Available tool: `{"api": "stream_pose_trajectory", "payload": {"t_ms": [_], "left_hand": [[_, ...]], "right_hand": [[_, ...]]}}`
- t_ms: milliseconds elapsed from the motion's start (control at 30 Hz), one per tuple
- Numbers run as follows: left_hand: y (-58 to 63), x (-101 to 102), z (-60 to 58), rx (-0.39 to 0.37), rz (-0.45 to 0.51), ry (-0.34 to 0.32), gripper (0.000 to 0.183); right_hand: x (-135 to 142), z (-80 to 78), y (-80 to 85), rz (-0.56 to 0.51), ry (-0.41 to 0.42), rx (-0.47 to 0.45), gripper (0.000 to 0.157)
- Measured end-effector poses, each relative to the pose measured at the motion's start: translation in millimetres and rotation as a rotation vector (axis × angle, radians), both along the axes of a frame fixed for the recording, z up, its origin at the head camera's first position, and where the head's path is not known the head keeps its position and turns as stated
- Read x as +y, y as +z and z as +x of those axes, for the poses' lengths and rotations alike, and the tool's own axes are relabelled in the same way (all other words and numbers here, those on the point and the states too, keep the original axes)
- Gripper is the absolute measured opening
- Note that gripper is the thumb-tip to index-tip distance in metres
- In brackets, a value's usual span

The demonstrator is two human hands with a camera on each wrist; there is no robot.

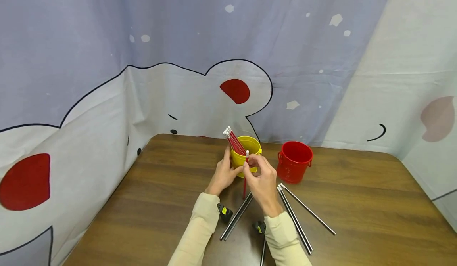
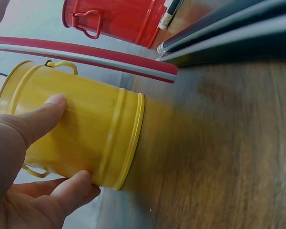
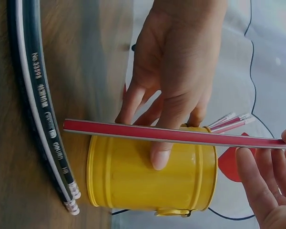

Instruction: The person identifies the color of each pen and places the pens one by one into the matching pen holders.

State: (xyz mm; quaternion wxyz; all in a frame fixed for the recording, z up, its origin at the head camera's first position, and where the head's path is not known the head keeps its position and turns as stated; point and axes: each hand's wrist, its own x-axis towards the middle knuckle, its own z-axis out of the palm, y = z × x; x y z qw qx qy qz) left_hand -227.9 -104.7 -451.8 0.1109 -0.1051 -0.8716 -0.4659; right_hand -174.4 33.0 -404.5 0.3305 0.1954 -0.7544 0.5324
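My left hand (image 1: 223, 175) grips the side of a yellow bucket (image 2: 86, 129), thumb on the near wall and fingers round the other side. Several red pencils (image 1: 235, 141) with white eraser ends lean inside it toward the left. My right hand (image 1: 262, 177) pinches one more red pencil (image 3: 181, 137) near its eraser end. That pencil hangs upright in front of the bucket, eraser up, and crosses before the bucket and left thumb in the right wrist view. Its lower end shows flat and unsharpened.
A red bucket (image 1: 294, 163) stands right of the yellow one. Black pencils (image 1: 237, 216) lie on the wooden table (image 1: 364, 194) between the forearms, with more black pencils (image 1: 294, 220) to the right. A printed curtain (image 1: 185, 99) hangs behind the table.
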Motion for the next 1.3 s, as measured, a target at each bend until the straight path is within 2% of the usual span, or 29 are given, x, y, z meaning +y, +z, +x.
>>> {"api": "stream_pose_trajectory", "payload": {"t_ms": [100,300,533,800,1000,1200,1300], "left_hand": [[0.9,0.2,0.5,-0.002,-0.005,0.005,0.089],[0.5,0.3,-0.4,-0.008,-0.012,0.007,0.090],[0.7,-0.5,-0.5,-0.002,-0.004,0.002,0.093],[-0.1,0.9,0.0,-0.028,0.006,-0.007,0.092],[-0.5,1.3,0.6,-0.019,0.002,-0.013,0.090],[-1.4,1.5,-1.8,-0.003,0.014,-0.021,0.090],[-1.6,1.3,-2.4,-0.026,0.028,-0.020,0.090]], "right_hand": [[-1.8,2.4,6.2,-0.003,-0.008,0.019,0.021],[-4.0,16.5,34.6,-0.004,0.004,0.057,0.019],[5.4,-11.4,26.5,0.009,0.030,0.086,0.016],[6.5,-20.8,43.3,0.003,0.026,0.095,0.017],[5.2,-23.2,54.6,0.005,0.049,0.080,0.017],[3.2,-9.7,81.9,0.017,0.054,0.116,0.016],[3.3,-8.1,91.5,0.021,0.052,0.145,0.016]]}}
